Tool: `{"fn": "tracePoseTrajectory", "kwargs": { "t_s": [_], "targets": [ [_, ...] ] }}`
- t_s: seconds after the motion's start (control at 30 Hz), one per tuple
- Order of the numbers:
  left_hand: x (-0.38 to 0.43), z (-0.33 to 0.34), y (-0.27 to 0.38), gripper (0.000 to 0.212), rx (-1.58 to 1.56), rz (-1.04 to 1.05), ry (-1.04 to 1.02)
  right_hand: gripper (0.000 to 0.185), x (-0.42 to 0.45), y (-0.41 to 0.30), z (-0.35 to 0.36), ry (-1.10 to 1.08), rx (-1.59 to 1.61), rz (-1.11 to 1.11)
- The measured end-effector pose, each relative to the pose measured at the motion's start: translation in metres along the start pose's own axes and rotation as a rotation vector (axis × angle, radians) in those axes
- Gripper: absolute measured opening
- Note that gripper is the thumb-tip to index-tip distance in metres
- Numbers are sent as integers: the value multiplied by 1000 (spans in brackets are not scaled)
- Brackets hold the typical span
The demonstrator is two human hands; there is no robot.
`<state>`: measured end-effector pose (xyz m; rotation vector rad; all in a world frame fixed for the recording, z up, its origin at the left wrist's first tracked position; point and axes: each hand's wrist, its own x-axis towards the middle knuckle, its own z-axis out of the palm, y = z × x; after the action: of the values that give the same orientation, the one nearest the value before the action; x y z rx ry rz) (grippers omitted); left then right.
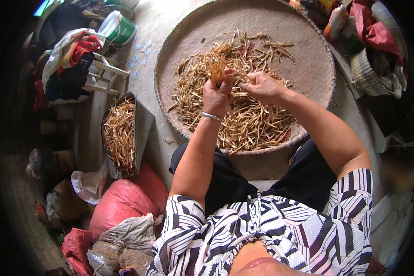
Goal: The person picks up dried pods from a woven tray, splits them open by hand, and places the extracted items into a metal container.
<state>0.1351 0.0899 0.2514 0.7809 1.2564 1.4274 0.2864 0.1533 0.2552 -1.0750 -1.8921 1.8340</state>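
A bunch of dry, split bean pods sticks up out of my left hand, which is closed around it. Close beside it, my right hand pinches a pale piece of pod between thumb and fingers. Both hands are over a heap of dried bean pods on a large round woven tray. Small reddish beans show among the pods near the tray's front rim and towards its back. My palms and part of the held pods are hidden.
Left of the tray stands a metal scoop-like bin full of pods. A plump red sack leans near my left side. Farther back are a wooden stool under clothing and a green-and-white bucket. On the right sits a woven basket.
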Motion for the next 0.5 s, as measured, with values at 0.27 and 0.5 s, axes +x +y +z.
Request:
{"fn": "tracePoseTrajectory", "kwargs": {
  "t_s": [0.27,0.5],
  "targets": [
    [-2,4,4,19,-42,-172,-97,22,-5,2,12,-61,-319,-170],
    [5,-8,4,21,-90,17,21,22,-14,-19,6,-92,-400,-14]
  ]
}}
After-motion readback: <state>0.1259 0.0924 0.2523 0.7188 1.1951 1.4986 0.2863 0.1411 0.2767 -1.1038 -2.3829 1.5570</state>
